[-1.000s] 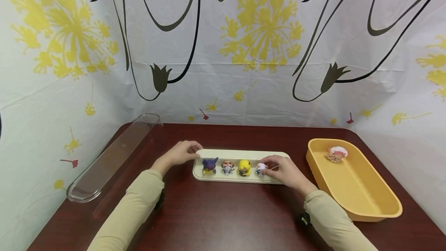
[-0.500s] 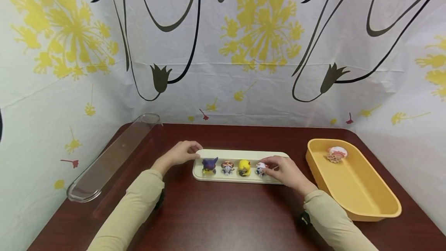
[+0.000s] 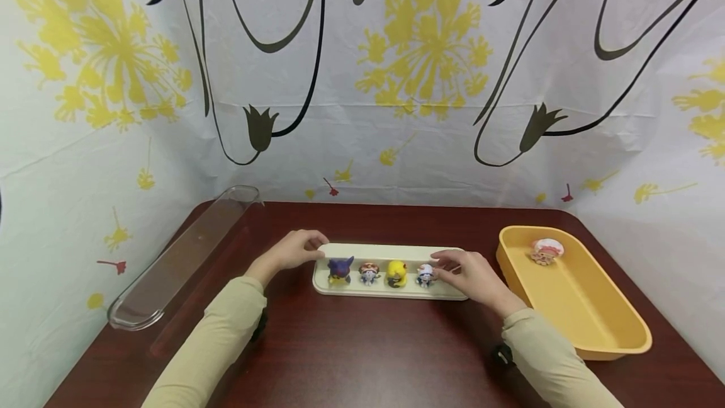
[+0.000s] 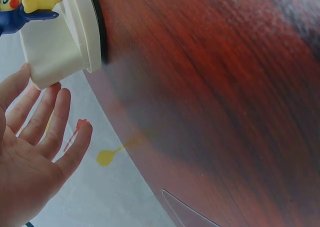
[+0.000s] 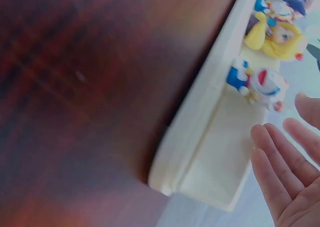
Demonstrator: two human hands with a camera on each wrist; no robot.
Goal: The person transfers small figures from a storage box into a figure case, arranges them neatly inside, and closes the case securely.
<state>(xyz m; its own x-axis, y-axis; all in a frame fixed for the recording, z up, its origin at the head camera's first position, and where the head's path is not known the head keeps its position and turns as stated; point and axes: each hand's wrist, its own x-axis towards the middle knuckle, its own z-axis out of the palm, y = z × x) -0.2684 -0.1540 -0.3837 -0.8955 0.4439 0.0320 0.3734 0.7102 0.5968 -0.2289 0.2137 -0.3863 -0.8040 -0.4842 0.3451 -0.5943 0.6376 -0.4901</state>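
A long cream tray (image 3: 391,250) holds a row of small toy figurines: a purple-hooded one (image 3: 340,269), one with a brown-red hat (image 3: 369,272), a yellow one (image 3: 396,274) and a white-capped one with blue (image 3: 425,275). At the tray's left back corner my left hand (image 3: 294,249) pinches the rim between thumb and fingers, the little finger free in the left wrist view. My right hand (image 3: 469,274) hovers at the right end, its fingers extended and apart from the white-capped figurine. Nothing lies between those fingers in the right wrist view.
On the right stands a yellow bin (image 3: 589,307) with one pink-and-white figurine (image 3: 547,251) in it. A long clear plastic cover (image 3: 184,257) lies along the table's left edge. Patterned white cloth (image 3: 351,80) hangs behind the dark red table (image 3: 362,345).
My right hand has let go of the white-capped figurine and drawn slightly to the right, leaving it standing in the tray. The left hand has stayed on the tray's corner.
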